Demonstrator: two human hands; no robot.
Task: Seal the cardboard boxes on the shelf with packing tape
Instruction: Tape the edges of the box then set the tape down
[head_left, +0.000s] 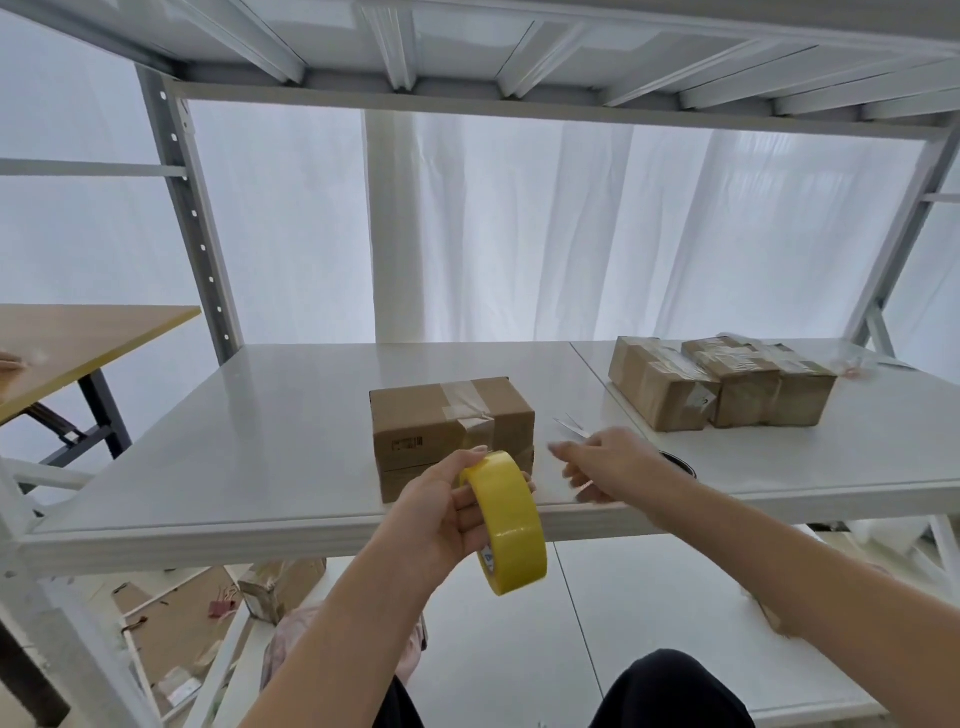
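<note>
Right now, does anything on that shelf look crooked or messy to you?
Slightly. The clear tape strip on the front box is bunched and wrinkled where it folds over the front top edge. The boxes at the right also wear crumpled, overlapping tape. Below the shelf, loose cardboard lies on the floor.

Glossy, smooth yellow plastic tape roll (511, 525); matt brown cardboard box (451, 423) banded with shiny clear tape; smooth, faintly glossy white metal shelf (260, 441); matt wood-grain tabletop (78, 338); sheer white cloth curtain (519, 223).
</note>
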